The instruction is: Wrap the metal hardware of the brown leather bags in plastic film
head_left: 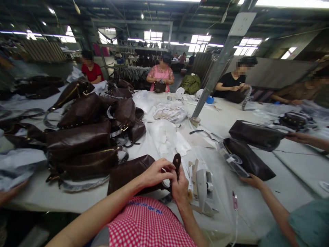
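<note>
A dark brown leather bag [130,171] lies on the table right before me, partly hidden by my left forearm. My right hand [180,183] is closed around a dark leather strap [177,161], whose rounded end with a small metal stud points upward. From the left, my left hand [161,170] reaches across the bag, and its fingers are bent and pinched against the strap just below that end. What lies between those left fingertips is too small to make out. The strap's lower part is hidden behind my hands.
Brown bags [79,137] are piled at left. A white tape dispenser [205,188] stands right of my hands, near a pink-handled tool [234,201] with a cord. A metal post [218,65] rises from the table. A co-worker's hands hold bags [253,159] at right; others work opposite.
</note>
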`<state>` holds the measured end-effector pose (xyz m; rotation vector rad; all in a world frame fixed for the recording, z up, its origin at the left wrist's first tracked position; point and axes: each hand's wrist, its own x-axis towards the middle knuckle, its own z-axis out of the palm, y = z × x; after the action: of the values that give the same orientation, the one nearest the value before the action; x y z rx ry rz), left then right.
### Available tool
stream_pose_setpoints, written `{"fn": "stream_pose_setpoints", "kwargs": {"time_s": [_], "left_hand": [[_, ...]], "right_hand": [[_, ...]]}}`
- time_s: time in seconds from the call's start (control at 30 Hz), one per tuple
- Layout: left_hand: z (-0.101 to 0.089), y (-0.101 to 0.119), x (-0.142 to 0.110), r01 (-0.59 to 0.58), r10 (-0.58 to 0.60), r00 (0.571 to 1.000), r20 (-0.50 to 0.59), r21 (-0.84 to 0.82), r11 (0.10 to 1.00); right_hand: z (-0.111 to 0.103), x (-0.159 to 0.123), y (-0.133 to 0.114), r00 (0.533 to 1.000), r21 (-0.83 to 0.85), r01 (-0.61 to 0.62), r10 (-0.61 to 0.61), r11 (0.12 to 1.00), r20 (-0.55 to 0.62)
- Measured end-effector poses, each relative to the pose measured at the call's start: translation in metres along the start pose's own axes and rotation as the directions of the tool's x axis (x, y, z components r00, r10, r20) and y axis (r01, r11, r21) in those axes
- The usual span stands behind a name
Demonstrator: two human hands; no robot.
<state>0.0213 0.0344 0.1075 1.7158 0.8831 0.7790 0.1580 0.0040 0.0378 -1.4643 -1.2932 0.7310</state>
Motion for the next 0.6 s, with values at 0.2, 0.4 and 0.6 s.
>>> {"fn": "stream_pose_setpoints", "kwargs": {"time_s": [0.2,0.4,0.6], "left_hand": [[0.026,-0.03,-0.009,0.041,-0.064,0.979,-0.191,-0.123,0.992],[0.036,-0.029,-0.002,0.051,0.026,0.973,-0.229,0.324,0.945],[0.043,-0.025,0.002,0.151,-0.011,0.952,-0.307,0.436,0.887]], "right_hand": [[0.001,0.001,0.001,0.96,0.236,-0.248,0.272,0.94,-0.074],[0.012,-0.006,0.009,0.96,0.551,-0.232,0.281,0.802,-0.005],[0.011,-0.007,-0.006,0.966,0.413,-0.174,0.237,0.894,-0.106]]}}
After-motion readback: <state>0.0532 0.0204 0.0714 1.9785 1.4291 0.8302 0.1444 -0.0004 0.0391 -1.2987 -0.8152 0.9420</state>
